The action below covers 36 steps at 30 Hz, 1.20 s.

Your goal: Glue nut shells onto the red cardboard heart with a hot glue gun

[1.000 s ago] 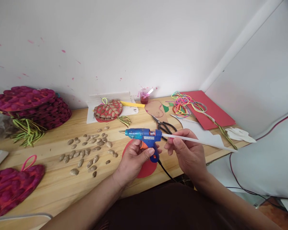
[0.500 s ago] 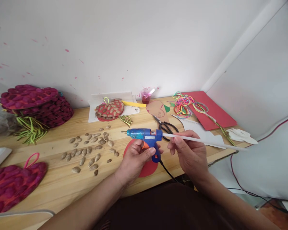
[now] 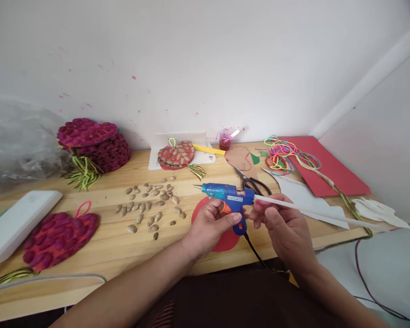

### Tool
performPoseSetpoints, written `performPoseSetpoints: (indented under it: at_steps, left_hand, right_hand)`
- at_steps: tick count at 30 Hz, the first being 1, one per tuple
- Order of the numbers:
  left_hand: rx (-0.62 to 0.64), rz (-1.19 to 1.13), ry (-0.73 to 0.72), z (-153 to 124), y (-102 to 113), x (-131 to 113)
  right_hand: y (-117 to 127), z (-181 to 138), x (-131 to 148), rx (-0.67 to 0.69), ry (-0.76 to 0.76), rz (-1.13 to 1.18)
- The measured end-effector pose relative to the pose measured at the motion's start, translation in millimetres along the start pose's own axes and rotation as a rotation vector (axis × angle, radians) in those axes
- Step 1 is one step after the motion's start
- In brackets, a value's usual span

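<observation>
My left hand [image 3: 215,222] is wrapped round the handle of a blue glue gun [image 3: 229,195], whose metal nozzle points left. A long white glue stick [image 3: 314,212] sticks out of the gun's back end, and the fingers of my right hand [image 3: 283,221] pinch it close to the gun. Under the gun a red paper cutout [image 3: 227,241] lies on the table, partly hidden by my left hand. To the left, loose brown shells or seeds [image 3: 146,205] are scattered; I cannot tell their exact kind.
Black scissors [image 3: 256,184] lie behind the gun. A pink-purple decorated piece [image 3: 59,239] and a white box-like device [image 3: 22,223] are at left, with stacked pieces [image 3: 94,141] behind. Coloured cords [image 3: 283,155] lie over red sheets [image 3: 338,171] at right. A cup [image 3: 225,142] stands by the wall.
The view has turned left, so the things on the table appear farther right. My right fingers have shifted slightly along the glue stick, closer to the gun. Both hands keep their hold.
</observation>
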State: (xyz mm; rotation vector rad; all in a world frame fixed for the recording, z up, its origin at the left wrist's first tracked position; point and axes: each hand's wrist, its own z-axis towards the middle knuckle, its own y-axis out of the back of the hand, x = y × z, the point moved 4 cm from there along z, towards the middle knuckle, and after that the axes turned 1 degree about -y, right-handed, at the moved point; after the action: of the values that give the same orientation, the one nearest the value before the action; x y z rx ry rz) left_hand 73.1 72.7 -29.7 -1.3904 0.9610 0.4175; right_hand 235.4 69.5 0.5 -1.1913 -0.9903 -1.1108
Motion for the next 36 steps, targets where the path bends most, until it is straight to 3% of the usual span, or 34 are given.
performPoseSetpoints:
  at_steps: [8,12,17,24,28,32,34,36]
  left_hand:
    - [0.024,0.047,-0.047,0.6,-5.3,-6.4]
    - [0.103,0.11,-0.047,-1.4,-5.1,-5.0]
    - [0.294,0.155,0.029,-6.0,-10.5,-6.4]
    - [0.015,0.177,0.017,-7.5,-0.8,-27.5]
    - [-0.137,0.287,-0.202,-16.4,21.5,-80.0]
    - [-0.3,0.759,-0.442,-29.9,52.9,-144.1]
    - [-0.409,1.083,-0.491,-34.5,64.8,-161.0]
    - [-0.444,1.33,-0.54,-35.2,69.4,-161.8]
  right_hand:
    - [-17.7,-9.8,-14.4,0.319,-0.226,-0.128]
    - [-22.3,-12.6,-13.4,0.362,-0.3,-0.198]
    - [-20.2,-13.2,-13.8,0.366,-0.368,-0.316]
    - [1.8,1.7,20.9,0.029,-0.267,-0.063]
    - [13.7,14.5,43.4,-0.008,-0.263,-0.066]
    - [12.8,26.2,48.8,0.068,-0.251,-0.183]
    - [5.6,31.1,43.7,0.114,-0.267,-0.207]
    - [-5.7,35.9,35.0,0.155,-0.299,-0.167]
